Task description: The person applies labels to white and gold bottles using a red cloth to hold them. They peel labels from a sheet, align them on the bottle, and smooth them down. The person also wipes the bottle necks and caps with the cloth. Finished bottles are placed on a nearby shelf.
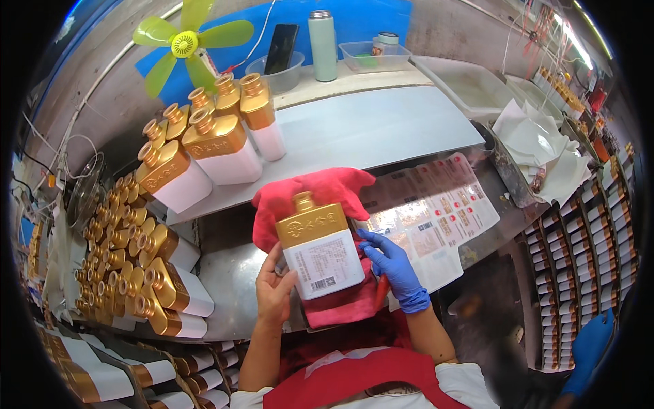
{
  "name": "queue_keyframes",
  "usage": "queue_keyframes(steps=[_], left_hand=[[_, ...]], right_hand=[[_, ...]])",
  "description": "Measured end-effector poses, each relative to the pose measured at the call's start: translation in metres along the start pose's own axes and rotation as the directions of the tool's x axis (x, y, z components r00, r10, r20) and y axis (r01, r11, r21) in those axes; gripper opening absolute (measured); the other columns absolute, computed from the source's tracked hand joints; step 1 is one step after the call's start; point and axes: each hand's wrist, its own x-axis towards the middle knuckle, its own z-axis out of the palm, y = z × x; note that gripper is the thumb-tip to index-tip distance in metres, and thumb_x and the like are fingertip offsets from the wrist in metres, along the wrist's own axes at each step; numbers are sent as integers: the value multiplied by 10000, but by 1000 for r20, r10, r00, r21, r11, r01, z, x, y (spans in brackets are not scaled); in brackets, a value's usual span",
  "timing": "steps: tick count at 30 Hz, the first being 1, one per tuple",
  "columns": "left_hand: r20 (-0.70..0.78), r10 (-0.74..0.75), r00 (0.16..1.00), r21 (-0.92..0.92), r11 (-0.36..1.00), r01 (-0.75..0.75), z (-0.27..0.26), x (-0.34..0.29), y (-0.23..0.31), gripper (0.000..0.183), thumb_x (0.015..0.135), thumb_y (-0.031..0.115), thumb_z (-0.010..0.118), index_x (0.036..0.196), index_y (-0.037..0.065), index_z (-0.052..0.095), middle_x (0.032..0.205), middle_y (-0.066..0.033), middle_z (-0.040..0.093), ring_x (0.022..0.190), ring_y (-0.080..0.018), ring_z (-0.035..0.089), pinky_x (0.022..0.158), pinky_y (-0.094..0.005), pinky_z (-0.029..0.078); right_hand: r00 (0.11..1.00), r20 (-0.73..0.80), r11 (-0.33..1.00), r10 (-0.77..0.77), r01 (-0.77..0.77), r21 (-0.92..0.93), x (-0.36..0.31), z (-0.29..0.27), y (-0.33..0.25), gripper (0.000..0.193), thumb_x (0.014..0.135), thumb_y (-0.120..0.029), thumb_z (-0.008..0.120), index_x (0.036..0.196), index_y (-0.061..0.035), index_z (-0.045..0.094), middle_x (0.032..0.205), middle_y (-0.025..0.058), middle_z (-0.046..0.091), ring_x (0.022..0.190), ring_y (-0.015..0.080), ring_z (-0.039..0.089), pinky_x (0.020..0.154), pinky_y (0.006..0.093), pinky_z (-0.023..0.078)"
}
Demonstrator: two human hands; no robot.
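A flat bottle (323, 264) with an embossed gold shoulder and neck and a white printed body tilts up toward me, above a pink-red cloth (338, 308). Bare fingers of my left hand (276, 290) grip its lower left edge, thumb on the front. My right hand (394, 269), in a blue glove, is at the bottle's right side with its fingers curled in. From under that hand sticks a slim orange-red stick-like thing (383, 292); its kind is hidden. A sheet of printed clear labels (443, 221) lies to the right of the cloth.
Several gold-and-white bottles (221, 151) stand on the grey board (368, 129); many more lie stacked at left (167, 300). A green fan (184, 44), phone (281, 49) and flask (323, 44) are behind. Crumpled white paper (538, 140) and bottle racks (579, 266) are at right.
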Motion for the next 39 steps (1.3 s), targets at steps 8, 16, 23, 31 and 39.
queue_keyframes(steps=[8,16,23,31,39], left_hand=[[-15,7,1000,60,998,-6,4,-2,3,713,759,-92,615,1385,-46,276,1292,-158,476,1151,-224,515,967,-327,430],[20,-24,999,92,996,22,8,-4,10,731,755,-91,632,1391,-30,276,1295,-145,460,1186,-216,467,997,-335,392],[4,-10,1000,107,994,9,3,-4,6,745,760,-68,636,1400,-25,256,1275,-144,476,1166,-210,486,978,-329,410],[8,12,1000,105,994,-13,4,-4,5,727,770,-78,615,1398,-37,251,1294,-156,461,1167,-214,492,979,-331,415],[-10,-10,1000,102,995,11,12,-4,11,723,761,-66,624,1390,-40,269,1290,-153,462,1158,-219,496,991,-341,398]], right_hand=[[1000,-4,992,7,-7,125,1,0,-9,346,900,-175,547,1216,-34,560,923,15,598,512,13,429,471,159,363],[982,-132,881,132,-56,470,-2,-72,19,416,835,-122,595,1217,12,501,1086,86,555,976,175,561,865,301,472],[959,133,942,-248,272,-200,-18,37,-64,397,758,10,657,1143,4,563,1097,81,602,1003,168,581,890,279,459],[838,-59,765,-542,463,-449,-13,81,-69,307,784,-30,667,1076,-26,570,1024,81,630,918,156,620,791,276,492],[751,-107,558,-652,379,-738,-23,78,-30,296,788,-62,655,1058,6,557,940,123,611,830,195,612,755,294,498]])
